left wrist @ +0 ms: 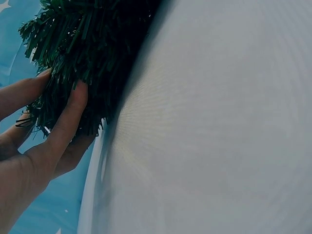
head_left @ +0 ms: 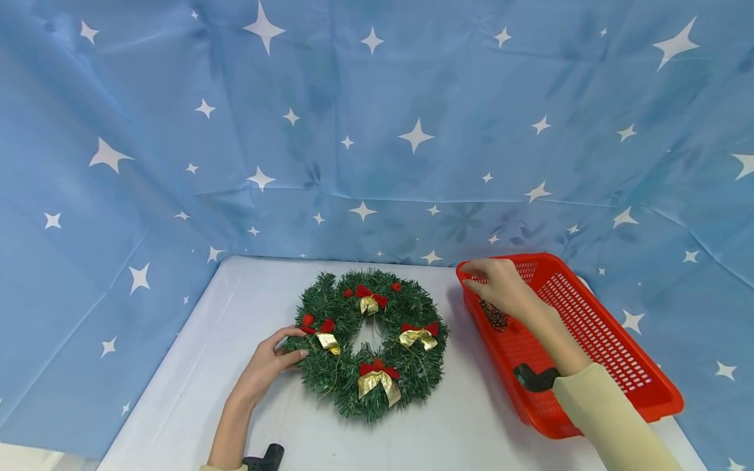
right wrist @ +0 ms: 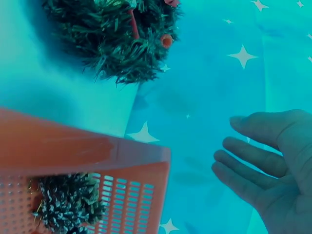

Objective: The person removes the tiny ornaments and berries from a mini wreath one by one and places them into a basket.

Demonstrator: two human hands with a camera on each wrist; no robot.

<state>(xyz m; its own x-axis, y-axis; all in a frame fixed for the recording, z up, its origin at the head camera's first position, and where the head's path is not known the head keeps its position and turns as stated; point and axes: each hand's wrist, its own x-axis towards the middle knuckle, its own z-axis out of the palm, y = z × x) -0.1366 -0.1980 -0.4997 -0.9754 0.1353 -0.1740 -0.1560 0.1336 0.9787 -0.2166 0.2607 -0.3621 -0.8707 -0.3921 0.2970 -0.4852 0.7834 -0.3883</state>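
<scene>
A green wreath (head_left: 412, 379) with red and gold bows and small red balls lies on the white table. My left hand (head_left: 262, 366) grips its left edge, thumb on the near side and fingers above. The left wrist view shows the fingertips pressed into the green tinsel (left wrist: 83, 53). Over the far left corner of the red basket (head_left: 589, 314) is my right hand (head_left: 506, 291), its fingers loosely bent and holding nothing. Below that hand, a pine cone (head_left: 493, 315) lies in the basket. In the right wrist view, a frosted green piece (right wrist: 68, 202) shows inside the basket.
The red basket stands at the table's right side, its rim raised beside the wreath. A blue cloth (head_left: 353, 85) with white stars hangs behind and around the white table (head_left: 235, 294). Dark wrist devices sit on both wrists.
</scene>
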